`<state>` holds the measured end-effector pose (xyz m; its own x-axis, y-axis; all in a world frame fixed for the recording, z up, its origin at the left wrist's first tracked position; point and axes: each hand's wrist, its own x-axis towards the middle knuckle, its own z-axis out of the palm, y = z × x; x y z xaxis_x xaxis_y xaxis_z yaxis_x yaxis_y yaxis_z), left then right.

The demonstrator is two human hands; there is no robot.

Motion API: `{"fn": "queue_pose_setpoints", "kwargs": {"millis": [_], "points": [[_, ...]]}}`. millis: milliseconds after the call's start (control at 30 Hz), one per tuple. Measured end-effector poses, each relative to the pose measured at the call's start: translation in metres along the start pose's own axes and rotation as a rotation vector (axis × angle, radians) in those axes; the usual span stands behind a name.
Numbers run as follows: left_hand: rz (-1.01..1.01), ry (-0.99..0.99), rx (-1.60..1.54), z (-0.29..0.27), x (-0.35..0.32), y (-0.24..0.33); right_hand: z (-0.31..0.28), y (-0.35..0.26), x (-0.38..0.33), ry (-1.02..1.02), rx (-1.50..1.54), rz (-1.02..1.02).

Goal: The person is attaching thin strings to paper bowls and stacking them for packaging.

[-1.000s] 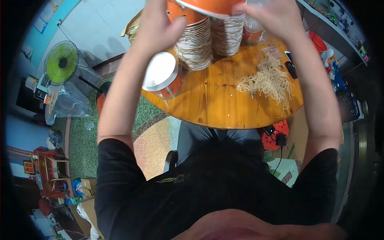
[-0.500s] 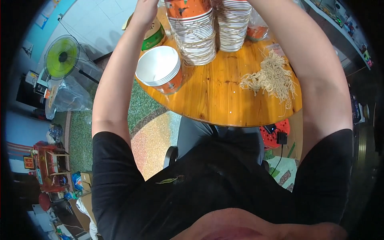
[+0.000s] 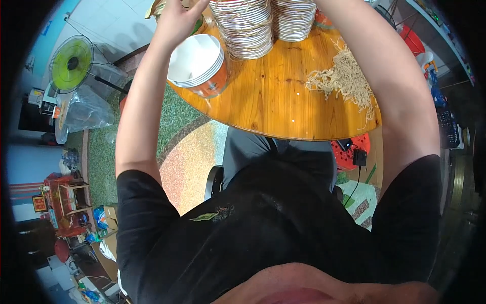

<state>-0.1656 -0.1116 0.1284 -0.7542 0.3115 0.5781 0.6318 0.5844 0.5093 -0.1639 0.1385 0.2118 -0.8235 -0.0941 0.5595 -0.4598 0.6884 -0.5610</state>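
At the upper edge, my left hand [image 3: 180, 21] shows with its thumb held out from the fingers, whose tips are cut off. It hangs above a short nested stack of white-lined orange paper buckets [image 3: 198, 63] and left of a tall stack of paper buckets [image 3: 246, 33] with thin cords about its rims. I see nothing held in it. My right hand lies beyond the upper edge; only its arm shows. A second tall stack of buckets [image 3: 293, 20] stands beside the first. A loose heap of beige cords [image 3: 347, 78] lies near my right forearm.
The wooden table [image 3: 263, 106] has a curved near edge before my lap. A green and yellow package [image 3: 153, 10] stands behind my left hand. On the floor at left is a green fan [image 3: 72, 63]. A red stool [image 3: 349, 161] with a black charger and cable is below the table.
The view has tilted, so the table and buckets sit higher in the picture. More of my left hand shows now, its thumb apart from the fingers. My right hand stays out of sight.
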Motion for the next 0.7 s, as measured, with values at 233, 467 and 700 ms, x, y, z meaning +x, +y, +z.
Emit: {"fn": "queue_pose_setpoints", "kwargs": {"millis": [233, 467, 700], "points": [[0.199, 0.005, 0.463, -0.012, -0.128, 0.007, 0.04, 0.04, -0.013, 0.265, -0.09, -0.195], [0.162, -0.207, 0.605, 0.007, -0.158, -0.018, 0.048, 0.033, -0.047, 0.224, 0.039, -0.038], [0.184, -0.208, 0.446, 0.0, -0.157, -0.026, 0.101, 0.017, -0.167, 0.376, 0.587, 0.083]]}}
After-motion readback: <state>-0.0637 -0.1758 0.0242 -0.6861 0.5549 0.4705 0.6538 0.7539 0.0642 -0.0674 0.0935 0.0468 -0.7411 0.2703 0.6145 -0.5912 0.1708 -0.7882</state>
